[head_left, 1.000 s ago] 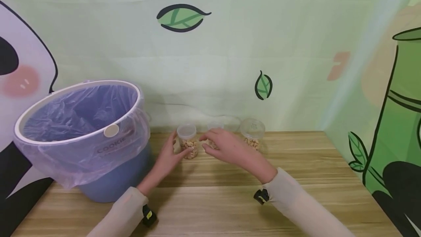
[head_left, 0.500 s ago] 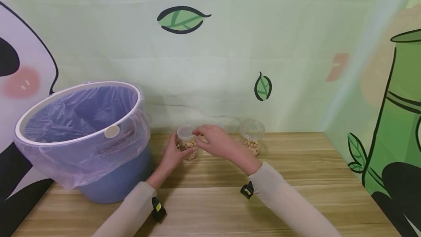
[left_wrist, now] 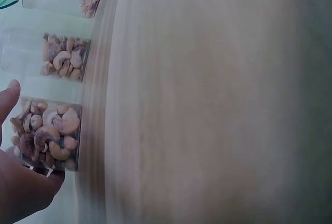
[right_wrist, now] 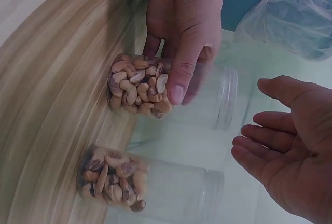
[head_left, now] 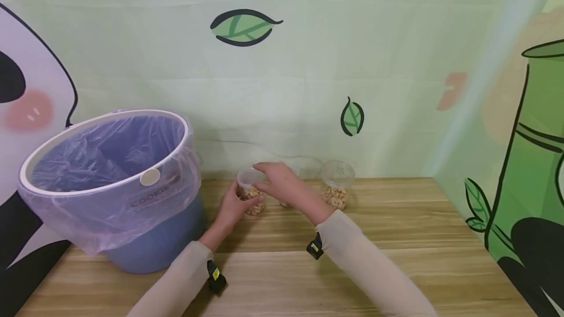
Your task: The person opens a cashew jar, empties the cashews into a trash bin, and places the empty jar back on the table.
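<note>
My left hand [head_left: 232, 208] grips a clear plastic jar [right_wrist: 207, 92] by its side, fingers behind and thumb in front. The jar stands upright on the wooden table, its lower part filled with cashews [right_wrist: 140, 89]. Just above the jar's rim is my right hand [head_left: 282, 182]; its thumb and fingers are spread round the top end, with nothing held. In the right wrist view a gap shows between those fingertips and the rim. A second jar [right_wrist: 171, 187] with cashews stands beside the first, mostly hidden by my right hand in the head view.
To the right stands a third clear jar [head_left: 338, 175] with cashews. A large blue bin [head_left: 145, 246] lined with a clear bag takes up the left side. Behind the jars a green printed cloth [head_left: 396, 111] hangs, with a thin cable [head_left: 233, 141] before it.
My right hand has moved left from in front of the second jar to over the top of the held jar, its fingers spreading. My left hand keeps its grip.
</note>
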`<state>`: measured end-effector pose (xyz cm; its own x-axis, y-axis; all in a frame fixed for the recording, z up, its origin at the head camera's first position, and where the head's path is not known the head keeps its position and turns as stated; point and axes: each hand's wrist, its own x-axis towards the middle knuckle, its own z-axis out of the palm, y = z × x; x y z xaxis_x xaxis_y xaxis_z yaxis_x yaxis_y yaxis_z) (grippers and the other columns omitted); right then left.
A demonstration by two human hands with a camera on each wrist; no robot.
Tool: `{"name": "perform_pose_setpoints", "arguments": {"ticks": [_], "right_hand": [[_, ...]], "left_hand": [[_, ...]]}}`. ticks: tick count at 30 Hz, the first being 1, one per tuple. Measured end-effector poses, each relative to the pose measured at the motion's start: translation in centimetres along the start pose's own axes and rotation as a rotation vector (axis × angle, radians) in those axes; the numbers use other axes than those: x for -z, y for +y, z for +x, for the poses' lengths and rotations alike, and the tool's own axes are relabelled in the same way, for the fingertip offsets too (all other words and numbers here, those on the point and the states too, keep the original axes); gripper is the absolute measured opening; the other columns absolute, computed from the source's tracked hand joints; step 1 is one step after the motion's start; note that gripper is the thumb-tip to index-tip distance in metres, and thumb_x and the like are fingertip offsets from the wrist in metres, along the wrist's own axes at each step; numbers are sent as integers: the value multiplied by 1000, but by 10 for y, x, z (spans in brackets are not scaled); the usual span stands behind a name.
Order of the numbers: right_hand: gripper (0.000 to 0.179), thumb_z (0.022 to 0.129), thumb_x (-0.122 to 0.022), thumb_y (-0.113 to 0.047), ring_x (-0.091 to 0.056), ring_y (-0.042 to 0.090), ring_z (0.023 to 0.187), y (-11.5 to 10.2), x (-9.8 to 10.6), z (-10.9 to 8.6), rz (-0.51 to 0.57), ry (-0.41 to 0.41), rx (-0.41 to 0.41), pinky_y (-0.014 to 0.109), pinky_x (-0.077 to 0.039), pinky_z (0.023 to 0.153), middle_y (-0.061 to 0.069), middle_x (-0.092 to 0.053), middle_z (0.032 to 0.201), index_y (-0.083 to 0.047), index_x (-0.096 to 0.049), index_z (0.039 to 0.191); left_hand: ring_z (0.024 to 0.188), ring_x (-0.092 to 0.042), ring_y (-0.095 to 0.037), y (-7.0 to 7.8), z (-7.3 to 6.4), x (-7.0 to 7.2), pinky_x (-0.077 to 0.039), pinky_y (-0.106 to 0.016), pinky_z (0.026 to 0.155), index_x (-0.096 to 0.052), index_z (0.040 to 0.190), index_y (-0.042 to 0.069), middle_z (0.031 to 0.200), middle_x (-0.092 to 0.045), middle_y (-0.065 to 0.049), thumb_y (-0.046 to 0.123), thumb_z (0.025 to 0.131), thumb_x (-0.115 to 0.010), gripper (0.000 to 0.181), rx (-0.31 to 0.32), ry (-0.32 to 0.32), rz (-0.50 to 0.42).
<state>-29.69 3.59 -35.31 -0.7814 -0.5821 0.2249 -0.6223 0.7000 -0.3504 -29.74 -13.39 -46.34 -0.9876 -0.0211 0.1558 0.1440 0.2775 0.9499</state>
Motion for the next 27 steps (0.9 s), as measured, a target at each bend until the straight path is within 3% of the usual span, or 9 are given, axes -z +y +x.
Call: {"name": "perform_pose_setpoints", "arguments": {"ticks": [6,13,21,24,27], "right_hand": [[53,101,-65,-28,-67,28,113,-2,-5,7,25,-38,-43,41,-51,100,19,-64,134,-1,-53,145],[57,102,-63,-31,-66,21,79,-3,-13,10,16,-42,-33,37,-55,90,22,-69,121,2,-50,146],[52,102,-61,-31,-71,30,105,-10,-17,9,-38,-10,-45,39,-54,95,22,-70,120,5,-57,140],[50,101,-61,-35,-71,25,92,-15,-18,8,-78,-16,-64,36,-56,88,18,-73,113,3,-62,134],[40,99,-62,-38,-65,20,81,-20,-19,5,-137,-11,-72,34,-57,78,14,-72,107,-2,-70,114]], "left_hand": [[113,-59,-27,-1,-1,2,-50,-37,89,-51,141,5,130,-61,-16,19,82,-87,70,16,-6,26],[95,-56,-20,-1,-6,4,-47,-28,75,-56,134,6,112,-63,-12,19,80,-89,64,5,-24,68],[77,-53,-15,4,-16,4,-44,-26,62,-59,123,8,91,-60,-12,17,81,-88,52,-34,-69,72],[75,-53,-15,4,-19,4,-44,-25,60,-60,118,7,90,-59,-11,16,81,-88,48,-46,-77,64],[82,-58,-16,5,-22,3,-49,-26,66,-57,125,5,101,-62,-13,10,83,-85,50,-66,-107,50]]}}
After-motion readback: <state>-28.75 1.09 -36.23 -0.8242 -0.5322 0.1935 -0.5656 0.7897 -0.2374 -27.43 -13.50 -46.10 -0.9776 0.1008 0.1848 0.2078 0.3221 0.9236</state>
